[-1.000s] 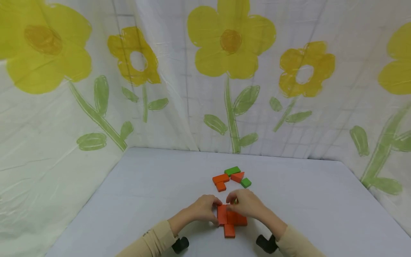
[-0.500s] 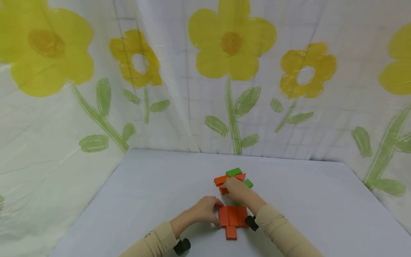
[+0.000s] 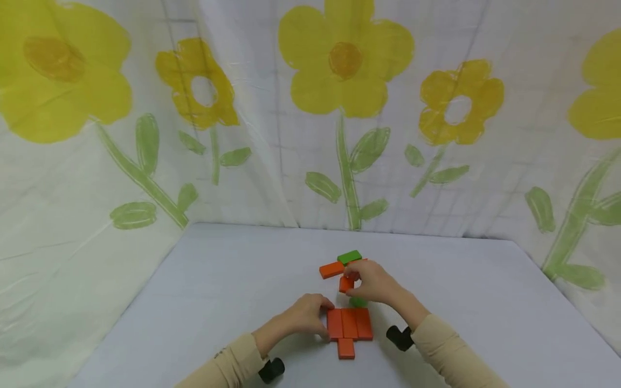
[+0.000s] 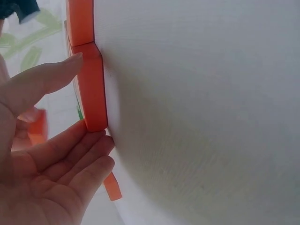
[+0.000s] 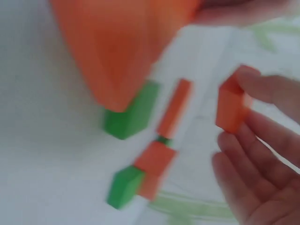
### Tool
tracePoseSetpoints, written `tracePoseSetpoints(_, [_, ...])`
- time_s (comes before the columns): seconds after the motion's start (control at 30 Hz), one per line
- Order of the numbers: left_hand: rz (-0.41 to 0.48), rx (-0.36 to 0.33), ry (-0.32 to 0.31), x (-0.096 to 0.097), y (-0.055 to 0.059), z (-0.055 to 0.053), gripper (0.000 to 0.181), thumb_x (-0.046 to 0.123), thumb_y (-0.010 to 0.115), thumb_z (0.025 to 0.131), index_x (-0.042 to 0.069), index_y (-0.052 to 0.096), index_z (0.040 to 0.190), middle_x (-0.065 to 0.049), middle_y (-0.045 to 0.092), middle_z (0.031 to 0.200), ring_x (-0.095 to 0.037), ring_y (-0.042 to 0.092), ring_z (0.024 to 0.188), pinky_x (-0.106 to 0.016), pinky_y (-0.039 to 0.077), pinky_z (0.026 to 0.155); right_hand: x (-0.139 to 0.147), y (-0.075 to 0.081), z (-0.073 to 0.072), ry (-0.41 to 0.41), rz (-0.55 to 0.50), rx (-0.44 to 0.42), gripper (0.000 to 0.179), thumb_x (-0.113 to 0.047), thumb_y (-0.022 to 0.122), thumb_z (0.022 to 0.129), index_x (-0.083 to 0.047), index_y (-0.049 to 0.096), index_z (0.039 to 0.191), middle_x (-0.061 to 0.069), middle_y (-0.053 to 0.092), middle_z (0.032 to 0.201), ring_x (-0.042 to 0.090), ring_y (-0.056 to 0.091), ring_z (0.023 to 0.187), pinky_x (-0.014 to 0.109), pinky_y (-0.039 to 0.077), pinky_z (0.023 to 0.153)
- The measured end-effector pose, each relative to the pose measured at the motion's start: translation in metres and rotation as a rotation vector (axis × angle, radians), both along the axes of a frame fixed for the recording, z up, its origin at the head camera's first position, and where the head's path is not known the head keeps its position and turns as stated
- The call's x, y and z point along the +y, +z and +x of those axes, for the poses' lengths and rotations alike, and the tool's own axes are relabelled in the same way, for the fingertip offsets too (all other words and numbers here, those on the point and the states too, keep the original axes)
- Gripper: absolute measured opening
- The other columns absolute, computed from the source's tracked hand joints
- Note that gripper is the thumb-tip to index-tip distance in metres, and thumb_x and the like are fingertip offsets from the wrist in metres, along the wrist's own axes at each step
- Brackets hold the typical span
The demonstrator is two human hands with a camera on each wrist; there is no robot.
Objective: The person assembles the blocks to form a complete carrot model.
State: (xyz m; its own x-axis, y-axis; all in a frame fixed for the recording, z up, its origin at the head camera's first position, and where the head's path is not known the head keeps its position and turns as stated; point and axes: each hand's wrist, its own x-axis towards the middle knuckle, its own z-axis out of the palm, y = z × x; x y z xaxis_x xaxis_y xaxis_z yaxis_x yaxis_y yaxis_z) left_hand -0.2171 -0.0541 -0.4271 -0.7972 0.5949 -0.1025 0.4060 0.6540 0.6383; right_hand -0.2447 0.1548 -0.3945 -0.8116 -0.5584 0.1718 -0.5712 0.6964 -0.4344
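Note:
My right hand pinches a small orange block between thumb and fingers; in the right wrist view this block is held up off the white surface. Below it, three red-orange blocks lie side by side as a flat panel, with a smaller red block against the near edge. My left hand spans the left block of the panel, thumb at its near end and fingers at its far end. A green block lies at the panel's far edge, partly behind the right hand.
Beyond the right hand lie an orange block and a green block. The right wrist view shows another green block by a red piece. A flower-printed curtain hangs behind the white table.
My right hand reached from the panel to the far group, picked up the small orange block and drew it back toward the panel. The left hand stayed at the panel's left block.

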Motion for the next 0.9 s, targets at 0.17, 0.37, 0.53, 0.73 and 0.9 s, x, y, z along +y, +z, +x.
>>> tracePoseSetpoints(0.17, [-0.010,-0.015,0.014,-0.002,0.001,0.000,0.049,0.013,0.086,0.069,0.001,0.067,0.112,-0.003,0.065,0.102,-0.016,0.056,0.094,-0.033,0.048,0.089,0.006,0.014,0.029,0.117,0.032,-0.121,0.022,-0.005,0.081,0.073,-0.010,0.066,0.088,-0.008,0.057,0.078,0.014,0.054,0.075,0.025,0.047,0.066])
tracePoseSetpoints(0.37, [-0.023,-0.003,0.009,-0.002,0.000,-0.001,0.050,0.013,0.086,0.068,0.001,0.067,0.112,-0.003,0.065,0.103,-0.017,0.057,0.097,-0.034,0.048,0.090,0.010,0.006,0.062,0.158,0.128,-0.181,0.024,-0.016,0.085,0.070,-0.015,0.066,0.085,-0.014,0.051,0.071,0.002,0.045,0.067,0.021,0.043,0.060])
tracePoseSetpoints(0.53, [-0.031,0.021,-0.004,-0.002,0.001,0.000,0.049,0.012,0.086,0.068,0.001,0.067,0.112,-0.004,0.065,0.103,-0.019,0.057,0.098,-0.035,0.047,0.092,0.010,-0.008,0.075,0.104,0.177,-0.143,0.027,-0.018,0.087,0.066,-0.014,0.066,0.082,-0.015,0.050,0.069,0.002,0.043,0.064,0.021,0.041,0.059])
tracePoseSetpoints(0.73, [-0.024,0.015,0.000,-0.001,0.002,0.001,0.049,0.012,0.086,0.068,0.001,0.067,0.112,-0.004,0.064,0.103,-0.020,0.057,0.099,-0.035,0.047,0.092,0.010,-0.019,0.079,0.061,0.190,-0.156,0.027,-0.019,0.086,0.069,-0.010,0.071,0.091,-0.015,0.056,0.075,0.002,0.045,0.068,0.023,0.045,0.063])
tracePoseSetpoints(0.9, [-0.016,0.013,0.003,0.000,0.002,0.002,0.049,0.011,0.086,0.067,0.001,0.067,0.112,-0.004,0.064,0.103,-0.020,0.057,0.099,-0.035,0.047,0.092,0.012,-0.019,0.080,0.059,0.166,-0.153,0.027,-0.017,0.085,0.070,-0.010,0.072,0.093,-0.014,0.056,0.076,0.003,0.045,0.069,0.024,0.045,0.063])
